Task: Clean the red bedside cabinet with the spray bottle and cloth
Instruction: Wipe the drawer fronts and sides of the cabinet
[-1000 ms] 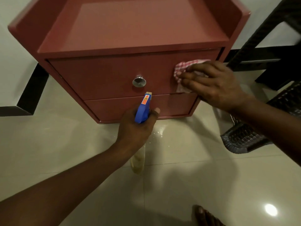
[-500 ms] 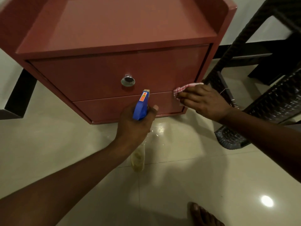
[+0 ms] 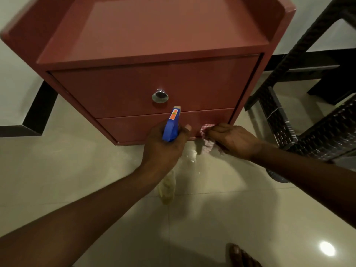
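The red bedside cabinet [image 3: 134,87] stands on the tiled floor with a silver knob [image 3: 159,96] on its upper drawer front. My left hand [image 3: 161,145] grips the spray bottle [image 3: 172,125] by its blue trigger head, nozzle pointing at the lower panel; the clear bottle body hangs below my wrist. My right hand [image 3: 234,139] holds the red-and-white checked cloth [image 3: 207,139] against the lower right corner of the cabinet front, near the floor.
A dark woven chair [image 3: 300,116] stands close on the right of the cabinet. Wet drops [image 3: 190,157] lie on the floor under the cabinet's front edge. My bare foot [image 3: 238,255] shows at the bottom. A black skirting runs along the wall.
My right hand has wiped the cloth down from the upper drawer's right side to the lower right corner. The left hand with the spray bottle stayed in front of the lower panel.
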Demonstrator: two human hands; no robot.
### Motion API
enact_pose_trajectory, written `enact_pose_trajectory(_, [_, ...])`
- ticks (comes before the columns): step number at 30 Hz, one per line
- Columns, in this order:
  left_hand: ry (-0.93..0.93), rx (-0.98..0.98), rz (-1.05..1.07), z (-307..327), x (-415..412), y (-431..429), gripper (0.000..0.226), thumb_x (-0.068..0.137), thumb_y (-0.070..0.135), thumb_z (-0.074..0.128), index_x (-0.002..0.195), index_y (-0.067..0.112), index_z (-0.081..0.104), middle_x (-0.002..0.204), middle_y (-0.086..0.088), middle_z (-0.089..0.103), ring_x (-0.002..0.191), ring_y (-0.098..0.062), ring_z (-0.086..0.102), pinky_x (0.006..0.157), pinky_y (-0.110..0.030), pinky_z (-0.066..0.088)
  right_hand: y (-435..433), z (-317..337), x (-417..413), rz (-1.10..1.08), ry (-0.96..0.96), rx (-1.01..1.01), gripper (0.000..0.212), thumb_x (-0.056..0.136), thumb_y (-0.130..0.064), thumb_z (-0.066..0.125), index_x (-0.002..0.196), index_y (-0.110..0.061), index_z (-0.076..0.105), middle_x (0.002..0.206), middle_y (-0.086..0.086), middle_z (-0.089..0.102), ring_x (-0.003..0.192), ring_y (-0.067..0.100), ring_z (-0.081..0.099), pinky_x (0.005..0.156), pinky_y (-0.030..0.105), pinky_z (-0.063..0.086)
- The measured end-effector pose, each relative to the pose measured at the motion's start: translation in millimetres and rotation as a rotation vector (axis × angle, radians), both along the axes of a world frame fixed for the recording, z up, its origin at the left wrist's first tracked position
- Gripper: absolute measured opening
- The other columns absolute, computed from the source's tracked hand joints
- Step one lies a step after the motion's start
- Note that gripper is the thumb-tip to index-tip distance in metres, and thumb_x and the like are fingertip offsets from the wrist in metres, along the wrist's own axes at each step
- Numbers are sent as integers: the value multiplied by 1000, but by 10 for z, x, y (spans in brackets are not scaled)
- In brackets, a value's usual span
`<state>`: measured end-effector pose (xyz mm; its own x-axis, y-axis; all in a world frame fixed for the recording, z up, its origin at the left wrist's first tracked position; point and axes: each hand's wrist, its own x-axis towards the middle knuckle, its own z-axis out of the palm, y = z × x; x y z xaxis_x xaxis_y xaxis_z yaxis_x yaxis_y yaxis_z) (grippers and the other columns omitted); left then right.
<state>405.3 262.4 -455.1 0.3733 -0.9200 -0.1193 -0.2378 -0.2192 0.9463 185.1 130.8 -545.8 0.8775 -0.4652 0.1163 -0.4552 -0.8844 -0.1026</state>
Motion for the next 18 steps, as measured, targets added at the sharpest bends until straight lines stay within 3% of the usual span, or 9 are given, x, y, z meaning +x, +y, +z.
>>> enact_pose_trajectory(2, [5,-18,23,17,-12,-25,40,96,36,72,93,-3,65,85,-33,65,62,-29,58,57,-32,53,50,122,133,3,-119,116,34,87,-6,66,120,-13,62,110,4,68,95,22,62,74,24,47])
enact_pose_trajectory(4, [-5,-44,63,49,-16,-33,38,96,35,73,92,-2,65,85,-32,66,64,-39,60,61,-46,56,89,239,265,-57,-249,208,33,93,-7,63,124,-15,58,107,0,66,89,17,62,73,30,52])
enact_pose_trajectory(6, [-18,-70,101,94,-5,-30,40,96,35,72,93,-4,64,85,-34,65,70,-49,61,64,-54,55,116,324,367,-153,-397,323,41,96,-5,59,136,-17,54,117,-3,67,88,6,64,73,29,54])
enact_pose_trajectory(8, [-29,-87,143,153,9,-6,41,96,34,72,93,-5,63,83,-34,65,71,-50,61,62,-54,54,139,377,483,-198,-538,519,49,97,3,57,142,-13,53,130,-3,66,101,-5,63,85,19,52])
enact_pose_trajectory(10, [-55,-107,208,225,18,22,36,96,34,72,85,1,62,73,-26,62,62,-43,58,55,-47,51,140,449,592,-269,-685,871,47,98,10,54,141,-8,56,135,1,65,119,5,63,99,26,53])
enact_pose_trajectory(13, [-83,-112,332,392,15,96,31,97,35,72,73,24,57,59,-4,51,53,-20,50,52,-30,46,234,648,686,-449,-876,1522,44,101,9,48,137,-15,58,125,1,70,110,18,67,85,32,57])
enact_pose_trajectory(15, [-104,-103,401,552,20,154,32,97,36,72,74,21,56,60,-7,51,53,-25,51,53,-36,49,322,859,666,-490,-969,1777,48,100,9,44,133,-20,61,122,3,70,105,22,67,83,38,57])
enact_pose_trajectory(18, [-129,-145,434,807,-23,359,37,98,37,70,84,6,55,66,-24,55,59,-43,54,56,-51,52,500,1282,592,-505,-1089,1971,50,95,7,46,136,-16,60,129,10,66,110,27,65,92,46,54])
